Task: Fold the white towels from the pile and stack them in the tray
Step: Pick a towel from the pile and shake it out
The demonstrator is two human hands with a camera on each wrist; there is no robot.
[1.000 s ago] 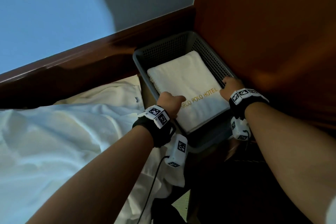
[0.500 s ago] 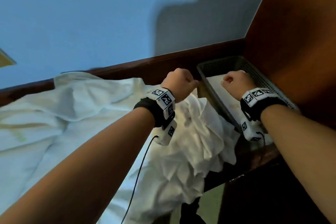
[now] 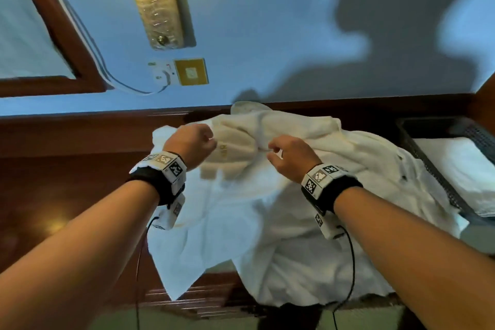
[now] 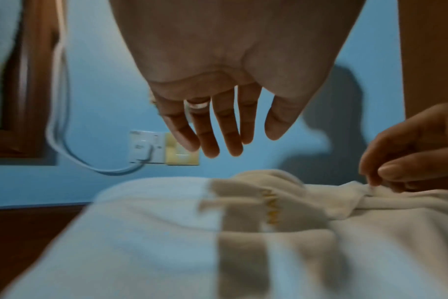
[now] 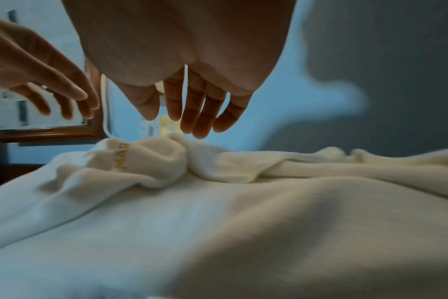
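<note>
Two bare forearms reach forward over a heap of white towels (image 3: 281, 222). The left hand (image 3: 191, 146) hovers above the heap, fingers straight and loosely spread, holding nothing. The right hand (image 3: 290, 157) reaches down, fingertips (image 5: 192, 129) at a raised fold; whether they grip it is unclear. Farther right, a dark mesh tray (image 3: 434, 169) holds a folded towel (image 3: 460, 163).

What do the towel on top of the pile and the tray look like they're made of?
Towel: soft napped terry cloth, probably cotton; it crumples in thick matte folds, with gold stitched lettering. Tray: looks like dark grey moulded plastic, its wall a perforated mesh.
</note>
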